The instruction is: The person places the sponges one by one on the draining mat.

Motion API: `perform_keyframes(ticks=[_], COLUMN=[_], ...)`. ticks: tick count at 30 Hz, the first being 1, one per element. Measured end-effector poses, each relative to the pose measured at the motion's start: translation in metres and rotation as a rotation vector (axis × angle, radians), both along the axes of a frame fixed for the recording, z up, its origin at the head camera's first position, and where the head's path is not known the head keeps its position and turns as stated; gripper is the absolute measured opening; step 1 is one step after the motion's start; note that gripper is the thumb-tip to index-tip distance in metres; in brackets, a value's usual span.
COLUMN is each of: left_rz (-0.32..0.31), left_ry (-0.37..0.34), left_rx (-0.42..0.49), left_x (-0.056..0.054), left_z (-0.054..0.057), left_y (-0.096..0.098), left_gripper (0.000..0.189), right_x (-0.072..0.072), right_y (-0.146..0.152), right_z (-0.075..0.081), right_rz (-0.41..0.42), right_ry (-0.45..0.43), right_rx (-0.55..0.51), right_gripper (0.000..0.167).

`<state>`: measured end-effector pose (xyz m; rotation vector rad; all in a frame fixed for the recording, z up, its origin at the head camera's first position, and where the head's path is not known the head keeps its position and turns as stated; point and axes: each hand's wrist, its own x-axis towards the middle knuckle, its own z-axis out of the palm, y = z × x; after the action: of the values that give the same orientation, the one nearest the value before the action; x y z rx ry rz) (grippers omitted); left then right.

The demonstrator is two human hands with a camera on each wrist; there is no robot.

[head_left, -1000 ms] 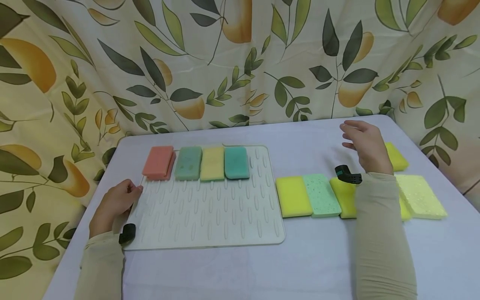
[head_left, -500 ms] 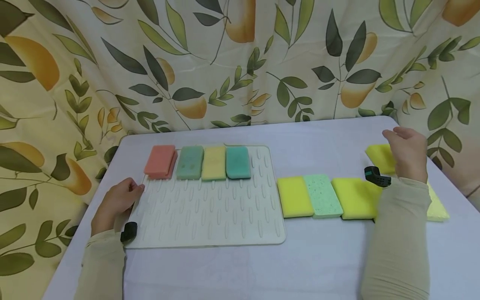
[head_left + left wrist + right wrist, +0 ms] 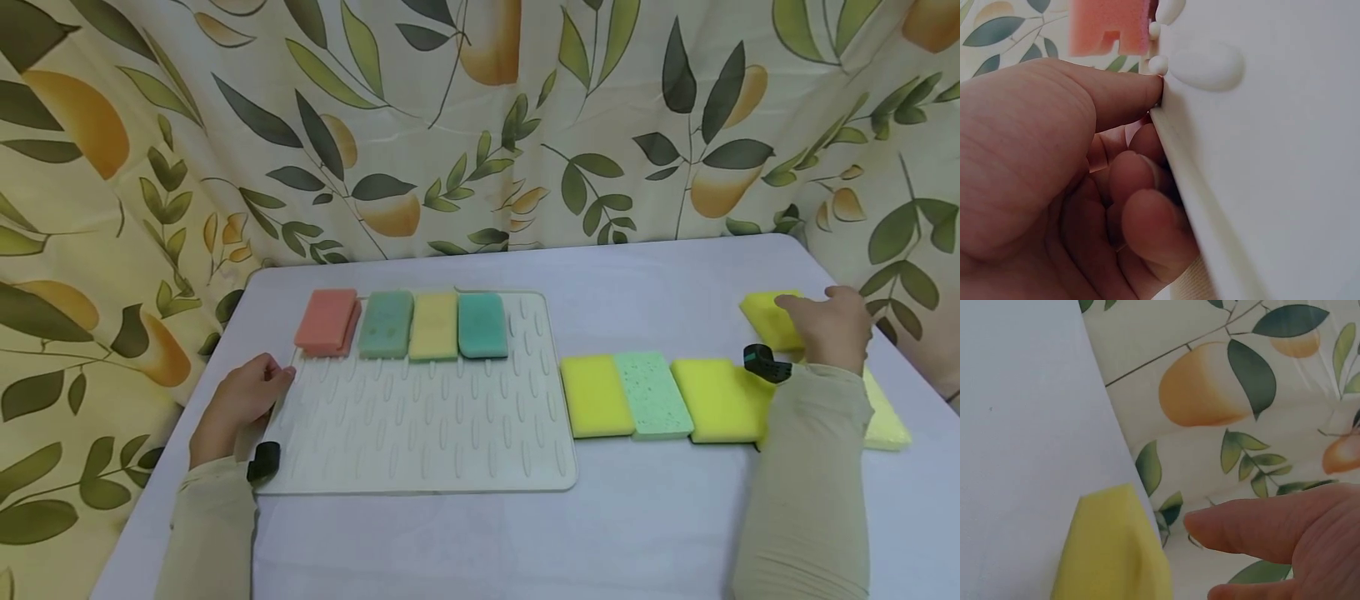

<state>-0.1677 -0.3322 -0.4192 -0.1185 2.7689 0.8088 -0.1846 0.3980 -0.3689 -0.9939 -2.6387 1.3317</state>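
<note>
My left hand point(image 3: 238, 402) pinches the left edge of a ribbed white mat point(image 3: 405, 450); in the left wrist view the thumb lies on top and the fingers curl along the rim point(image 3: 1210, 219). At the far right my right hand point(image 3: 834, 329) hovers by a yellow sponge point(image 3: 767, 320), thumb held apart, palm hidden in the head view. The right wrist view shows that yellow sponge point(image 3: 1110, 550) left of the thumb point(image 3: 1241, 528), with a gap between them. Along the mat's back edge lie a coral sponge point(image 3: 324, 321), a grey-green one point(image 3: 386, 325), a tan one point(image 3: 433, 327) and a teal one point(image 3: 483, 325).
Right of the mat runs a row of sponges: yellow point(image 3: 597, 396), speckled mint point(image 3: 654, 395), another yellow point(image 3: 722, 400), and a pale yellow one point(image 3: 885, 417) partly behind the right sleeve. A white cloth covers the table point(image 3: 420, 550). A leaf-and-fruit curtain point(image 3: 480, 125) hangs behind.
My right hand has moved right, then lowered toward the yellow sponge at the back right, uncovering the yellow sponge in the row. The left hand keeps its grip on the mat.
</note>
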Motion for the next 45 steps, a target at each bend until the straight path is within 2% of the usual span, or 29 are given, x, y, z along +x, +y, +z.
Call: perform_keyframes(ticks=[7, 10, 14, 19, 21, 25, 28, 30, 32, 37, 41, 45], left_rz=[-0.006, -0.003, -0.001, -0.003, -0.004, -0.001, 0.003, 0.004, 0.003, 0.002, 0.005, 0.008], left_ry=[0.002, -0.006, -0.011, -0.003, 0.000, -0.005, -0.013, -0.016, -0.016, -0.015, -0.021, -0.030], left_rx=[-0.004, -0.006, -0.006, 0.000, 0.001, -0.006, -0.007, -0.006, -0.006, -0.010, -0.011, -0.006], left_x=[0.000, -0.001, -0.001, 0.000, 0.001, 0.001, 0.002, 0.002, 0.002, 0.001, 0.001, 0.000], left_z=[0.002, 0.001, 0.000, 0.000, 0.001, 0.003, 0.004, 0.005, 0.004, 0.003, 0.003, 0.003], left_y=[0.000, 0.000, 0.000, 0.002, 0.002, 0.003, 0.003, 0.003, 0.003, 0.001, 0.001, 0.002], left_gripper=[0.034, 0.034, 0.035, 0.035, 0.035, 0.035, 0.035, 0.035, 0.035, 0.036, 0.036, 0.035], right_x=[-0.005, -0.005, -0.003, -0.005, -0.006, -0.009, -0.012, -0.014, -0.016, -0.019, -0.022, -0.025], right_y=[0.005, 0.003, -0.002, -0.002, 0.000, 0.002, 0.000, -0.002, -0.005, -0.017, -0.028, -0.037], right_z=[-0.011, -0.012, -0.010, -0.008, -0.007, -0.006, -0.003, 0.000, 0.002, 0.008, 0.012, 0.015], right_rz=[0.085, 0.120, 0.135, 0.093, 0.065, -0.009, -0.068, -0.086, -0.097, -0.091, -0.072, -0.044], right_ry=[-0.041, -0.053, -0.072, -0.049, -0.031, 0.000, 0.019, 0.044, 0.082, 0.153, 0.181, 0.197], right_rx=[-0.019, 0.029, 0.089, 0.054, 0.005, -0.205, -0.346, -0.387, -0.445, -0.590, -0.694, -0.737], right_gripper=[0.094, 0.091, 0.088, 0.084, 0.081, 0.077, 0.054, 0.035, 0.023, 0.035, 0.054, 0.073])
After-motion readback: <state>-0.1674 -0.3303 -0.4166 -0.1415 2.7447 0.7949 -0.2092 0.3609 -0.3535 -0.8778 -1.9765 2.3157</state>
